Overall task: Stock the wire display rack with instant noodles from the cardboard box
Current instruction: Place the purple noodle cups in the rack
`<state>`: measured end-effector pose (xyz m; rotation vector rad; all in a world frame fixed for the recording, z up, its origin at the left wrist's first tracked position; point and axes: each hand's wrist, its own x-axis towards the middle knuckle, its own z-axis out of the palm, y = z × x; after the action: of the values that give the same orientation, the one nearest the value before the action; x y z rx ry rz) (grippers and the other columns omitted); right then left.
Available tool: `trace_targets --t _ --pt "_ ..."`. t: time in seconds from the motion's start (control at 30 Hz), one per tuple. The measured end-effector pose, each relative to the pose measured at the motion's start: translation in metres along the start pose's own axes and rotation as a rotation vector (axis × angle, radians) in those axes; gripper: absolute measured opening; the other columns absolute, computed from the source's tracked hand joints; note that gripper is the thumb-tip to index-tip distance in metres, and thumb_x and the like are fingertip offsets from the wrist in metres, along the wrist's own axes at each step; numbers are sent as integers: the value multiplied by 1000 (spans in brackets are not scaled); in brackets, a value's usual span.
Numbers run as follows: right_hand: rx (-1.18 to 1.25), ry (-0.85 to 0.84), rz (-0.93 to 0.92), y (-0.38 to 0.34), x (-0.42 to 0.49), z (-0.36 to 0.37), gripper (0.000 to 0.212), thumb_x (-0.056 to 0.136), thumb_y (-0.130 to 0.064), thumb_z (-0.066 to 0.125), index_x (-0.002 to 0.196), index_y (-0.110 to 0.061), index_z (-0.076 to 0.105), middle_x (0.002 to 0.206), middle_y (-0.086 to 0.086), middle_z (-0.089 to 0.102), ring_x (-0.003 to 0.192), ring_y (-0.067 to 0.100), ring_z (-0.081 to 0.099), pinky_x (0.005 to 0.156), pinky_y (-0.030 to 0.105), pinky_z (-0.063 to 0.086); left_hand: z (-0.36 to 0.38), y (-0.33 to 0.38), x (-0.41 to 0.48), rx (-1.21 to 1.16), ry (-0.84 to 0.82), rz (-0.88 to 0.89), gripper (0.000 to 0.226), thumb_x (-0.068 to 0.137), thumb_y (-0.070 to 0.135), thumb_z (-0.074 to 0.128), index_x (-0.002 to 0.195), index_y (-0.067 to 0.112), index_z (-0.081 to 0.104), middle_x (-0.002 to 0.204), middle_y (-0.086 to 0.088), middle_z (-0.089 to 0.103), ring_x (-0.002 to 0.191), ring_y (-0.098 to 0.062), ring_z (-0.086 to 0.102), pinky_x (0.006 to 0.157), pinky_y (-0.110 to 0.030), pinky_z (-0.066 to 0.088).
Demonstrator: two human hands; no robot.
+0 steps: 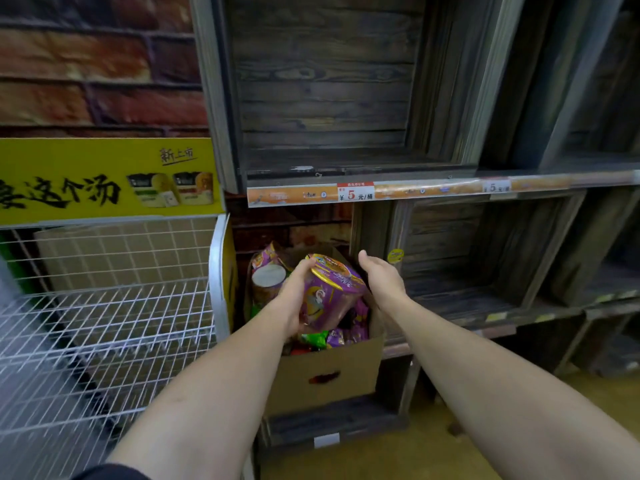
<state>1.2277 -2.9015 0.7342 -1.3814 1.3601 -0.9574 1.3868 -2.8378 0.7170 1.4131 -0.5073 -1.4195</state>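
A cardboard box (329, 372) stands on a low dark shelf at centre, filled with purple instant noodle cups. My left hand (294, 296) grips a purple noodle cup (329, 289) with a yellow rim, tilted, just above the box. My right hand (382, 277) hovers beside the cup on its right with fingers relaxed and holds nothing. Another purple noodle cup (268, 275) lies on its side in the box's far left. The white wire display rack (104, 323) stands to the left, its shelf bare.
A yellow sign (107, 178) tops the wire rack, with flat cardboard behind the mesh. Dark wooden crate shelves (325, 98) rise above and to the right, with an orange price strip (356, 194). A brick-pattern wall lies at upper left.
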Motion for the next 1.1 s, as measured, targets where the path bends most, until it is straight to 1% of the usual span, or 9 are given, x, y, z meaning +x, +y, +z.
trace_targets --t 0.07,0.2,0.33,0.47,0.63,0.77,0.87,0.93,1.1 --pt "106 -97 90 6 -12 -8 70 88 -66 61 138 -16 59 131 4 66 119 26 63 105 46 48 6 -7 -41 -27 9 -16 87 60 79 72 123 20 71 105 -14 79 104 -35 73 93 -54 56" --pt "235 -361 262 15 -74 -14 58 89 -67 57 110 -14 71 103 8 78 92 27 74 79 42 59 11 -38 -106 -115 90 4 62 84 70 62 110 15 73 90 -15 79 101 -35 70 92 -50 55" --pt "332 -516 334 18 -137 -5 51 95 -60 55 108 -14 73 102 12 77 98 33 70 97 50 53 -4 -62 -166 -97 171 -17 55 88 68 57 96 17 73 75 -12 78 89 -32 68 74 -44 54" --pt "268 -589 360 15 -190 20 33 93 -44 59 104 -14 67 99 8 71 95 32 65 100 56 49 -41 -79 -219 -104 314 -5 67 81 75 62 118 20 69 108 -14 75 102 -38 69 85 -57 57" --pt "244 -687 373 3 -251 70 30 95 -41 56 112 -19 67 92 6 72 86 28 66 79 43 55 -86 -97 -283 -221 465 40 74 82 80 58 127 21 61 117 -16 64 104 -42 65 78 -64 55" --pt "195 -744 328 -8 -300 117 26 98 -39 55 108 -17 66 84 6 71 79 26 66 70 40 54 -124 -109 -335 -274 557 73 69 87 82 48 98 16 64 100 -13 61 94 -36 60 106 -64 40" --pt "193 -793 318 -15 -340 156 19 102 -32 52 99 -17 63 80 8 69 68 26 64 56 34 48 -145 -116 -374 -298 626 62 61 98 69 43 81 12 55 82 -5 50 75 -29 49 93 -52 45" --pt "174 -825 310 -16 -369 190 15 101 -28 54 100 -17 63 81 10 71 65 27 66 54 34 51 -172 -124 -395 -331 664 73 61 95 72 45 86 14 60 80 -6 52 72 -27 52 82 -47 45" --pt "83 -966 320 -15 -437 269 16 94 -22 62 103 -11 70 80 8 68 64 21 61 58 27 49 -272 -150 -442 -339 771 62 73 92 80 39 88 11 63 101 2 60 90 -33 58 107 -48 40"
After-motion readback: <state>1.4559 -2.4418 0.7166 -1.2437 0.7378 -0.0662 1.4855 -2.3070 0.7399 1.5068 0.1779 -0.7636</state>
